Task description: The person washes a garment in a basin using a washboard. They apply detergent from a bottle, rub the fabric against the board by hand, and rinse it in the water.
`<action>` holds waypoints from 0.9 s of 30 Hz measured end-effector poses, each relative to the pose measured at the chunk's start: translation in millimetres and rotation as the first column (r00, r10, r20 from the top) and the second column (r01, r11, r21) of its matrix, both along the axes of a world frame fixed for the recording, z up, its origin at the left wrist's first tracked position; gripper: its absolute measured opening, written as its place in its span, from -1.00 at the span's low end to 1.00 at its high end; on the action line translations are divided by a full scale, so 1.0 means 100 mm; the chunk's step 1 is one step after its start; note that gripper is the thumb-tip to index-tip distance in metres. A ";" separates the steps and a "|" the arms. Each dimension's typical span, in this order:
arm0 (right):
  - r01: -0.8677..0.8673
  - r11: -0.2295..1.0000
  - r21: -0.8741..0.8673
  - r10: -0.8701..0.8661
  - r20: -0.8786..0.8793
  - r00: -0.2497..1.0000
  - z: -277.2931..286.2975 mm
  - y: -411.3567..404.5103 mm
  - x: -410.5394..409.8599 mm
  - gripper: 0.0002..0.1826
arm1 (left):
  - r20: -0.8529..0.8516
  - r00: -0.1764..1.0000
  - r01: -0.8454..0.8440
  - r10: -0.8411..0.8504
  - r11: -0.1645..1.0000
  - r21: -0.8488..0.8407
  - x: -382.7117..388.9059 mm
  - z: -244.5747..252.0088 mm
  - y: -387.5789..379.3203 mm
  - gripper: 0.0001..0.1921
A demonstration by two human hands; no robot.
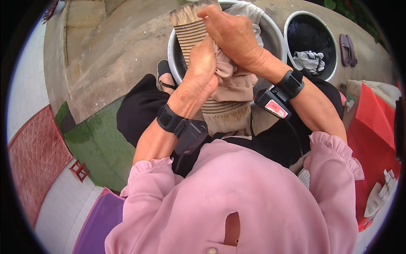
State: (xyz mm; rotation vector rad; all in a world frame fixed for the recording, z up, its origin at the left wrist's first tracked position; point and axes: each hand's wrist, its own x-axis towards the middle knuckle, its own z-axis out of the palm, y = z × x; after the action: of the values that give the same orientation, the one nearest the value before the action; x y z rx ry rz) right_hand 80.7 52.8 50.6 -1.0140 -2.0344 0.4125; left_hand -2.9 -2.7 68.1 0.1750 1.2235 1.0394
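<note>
A wooden washboard (pixel 189 31) with curved ridges leans in a grey basin (pixel 279 35), its lower end against my lap. Beige cloth (pixel 236 87) lies bunched over the ridges. My left hand (pixel 203 60) is closed around the upper part of this cloth, over the board's ridges. Right beside it, my right hand (pixel 234 35) grips the same cloth, its knuckles up and its index finger bent over the board's upper end. Its fingertips are partly hidden. Behind my right hand, a white cloth (pixel 245 11) hangs over the basin's far rim.
To the right stands a second basin (pixel 333 47) with dark clothes (pixel 306 36) and a grey patterned cloth (pixel 309 61). Purple slippers (pixel 347 50) lie beyond it. Red fabric (pixel 368 139) is at my right side. A small red stool (pixel 79 170) stands left of me by a green mat (pixel 98 152).
</note>
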 end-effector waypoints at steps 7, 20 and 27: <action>-0.046 0.997 0.058 0.048 -0.032 0.998 0.00 -0.12 -0.02 -0.74 | 0.084 0.996 0.036 -0.036 0.999 -0.001 -0.04 -0.13 0.01 -0.74; 0.046 0.964 -0.264 -0.069 -0.078 0.995 0.01 0.08 0.18 -0.83 | 0.065 0.998 0.007 -0.014 0.994 0.108 0.02 0.12 0.06 -0.72; -0.290 0.456 -0.841 -0.122 -0.382 0.916 0.14 0.02 0.42 -0.60 | 0.234 0.972 0.001 -0.030 0.992 0.124 -0.19 0.02 0.00 -0.58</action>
State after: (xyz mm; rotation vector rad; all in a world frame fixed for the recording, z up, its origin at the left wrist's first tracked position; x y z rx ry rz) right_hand 123.1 54.6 65.0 -1.2605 -1.4063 1.7544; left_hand -21.4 -2.5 70.3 0.1519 0.9431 1.0897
